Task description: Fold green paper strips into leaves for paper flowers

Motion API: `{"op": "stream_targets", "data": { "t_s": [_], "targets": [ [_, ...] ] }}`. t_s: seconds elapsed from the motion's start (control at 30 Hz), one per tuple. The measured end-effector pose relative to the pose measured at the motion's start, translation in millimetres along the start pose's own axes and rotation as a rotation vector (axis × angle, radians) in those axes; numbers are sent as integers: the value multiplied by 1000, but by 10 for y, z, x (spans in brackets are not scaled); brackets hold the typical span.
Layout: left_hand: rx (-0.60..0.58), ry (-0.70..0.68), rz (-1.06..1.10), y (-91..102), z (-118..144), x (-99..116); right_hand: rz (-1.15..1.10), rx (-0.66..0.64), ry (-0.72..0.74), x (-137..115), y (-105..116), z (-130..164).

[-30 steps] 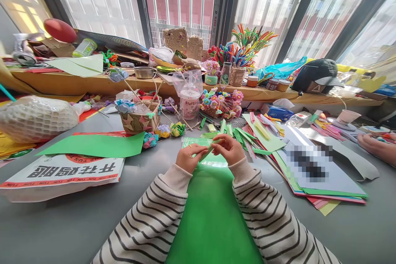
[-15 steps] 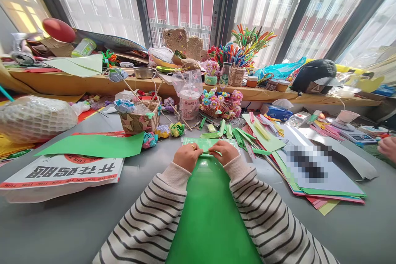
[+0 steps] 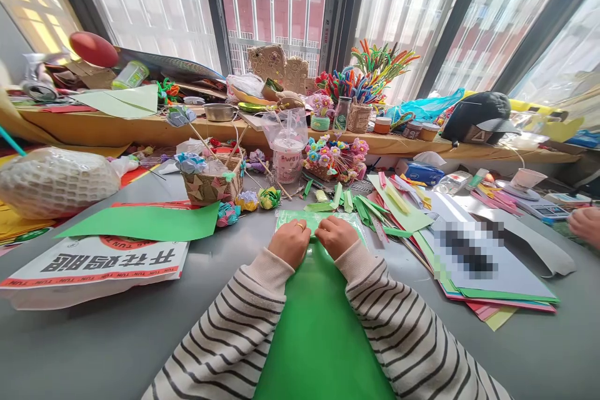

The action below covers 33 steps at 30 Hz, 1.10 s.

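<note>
My left hand (image 3: 291,241) and my right hand (image 3: 334,236) rest side by side, knuckles up, on a small light green piece of paper (image 3: 313,220). Both hands press it down against a large green sheet (image 3: 319,331) that lies between my striped sleeves on the grey table (image 3: 117,331). The fingertips are curled under and hidden. My left hand wears a ring.
Cut green paper strips (image 3: 360,203) lie just beyond my hands. A stack of coloured paper (image 3: 473,262) sits right, a green sheet (image 3: 145,222) and a printed bag (image 3: 94,262) left. A woven basket (image 3: 210,182), plastic cup (image 3: 287,153) and paper flowers (image 3: 335,156) stand behind. Another person's hand (image 3: 585,225) is far right.
My hands were lifted, fingering the small green piece; they have come down and closer together, pressing it flat on the sheet. The other person's hand drew back to the right.
</note>
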State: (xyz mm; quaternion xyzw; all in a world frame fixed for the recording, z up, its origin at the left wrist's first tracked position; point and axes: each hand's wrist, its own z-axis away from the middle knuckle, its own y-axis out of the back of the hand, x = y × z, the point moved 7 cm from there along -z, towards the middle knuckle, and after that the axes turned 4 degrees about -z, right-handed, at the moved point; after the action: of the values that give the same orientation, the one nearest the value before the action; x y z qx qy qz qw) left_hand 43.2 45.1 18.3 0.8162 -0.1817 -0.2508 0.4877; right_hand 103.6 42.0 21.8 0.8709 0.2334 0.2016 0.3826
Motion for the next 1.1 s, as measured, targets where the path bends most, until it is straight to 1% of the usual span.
{"op": "stream_targets", "data": {
  "t_s": [0.1,0.23,0.33,0.4,0.47,0.53,0.6,0.67,0.7,0.73,0.8,0.83,0.9,0.97,1.03,1.1],
  "targets": [
    [-54,64,59,7,-38,-29,71,118,95,-122,175,-26],
    [-182,135,165,-69,-70,-83,63,209,166,-238,334,-37],
    [-300,144,245,-167,-73,-69,59,240,154,-248,382,-38],
    [-356,174,270,-216,-64,-65,52,241,140,-242,389,-39],
    [-373,212,270,-236,-54,-76,23,238,124,-230,390,-45],
    [-366,240,261,-238,-45,-101,-47,238,84,-182,391,-54],
    [-347,271,267,-236,-32,-151,-159,216,3,-59,372,-64],
    [-308,314,296,-229,-17,-226,-262,160,-133,162,314,-62],
    [-273,333,316,-220,-12,-265,-283,132,-236,318,278,-45],
    [-213,350,332,-197,-9,-306,-286,77,-351,492,220,-16],
    [-66,359,356,-135,-6,-367,-260,-60,-653,887,84,111],
    [6,357,369,-105,-2,-387,-238,-78,-732,1039,56,162],
    [123,357,394,-65,14,-416,-216,-104,-827,1273,-2,237],
    [205,380,410,-36,37,-439,-205,-143,-899,1424,-75,290],
    [247,411,421,-6,59,-450,-205,-183,-950,1498,-148,315],
    [239,438,439,20,73,-446,-206,-222,-992,1523,-210,316]
  ]
}}
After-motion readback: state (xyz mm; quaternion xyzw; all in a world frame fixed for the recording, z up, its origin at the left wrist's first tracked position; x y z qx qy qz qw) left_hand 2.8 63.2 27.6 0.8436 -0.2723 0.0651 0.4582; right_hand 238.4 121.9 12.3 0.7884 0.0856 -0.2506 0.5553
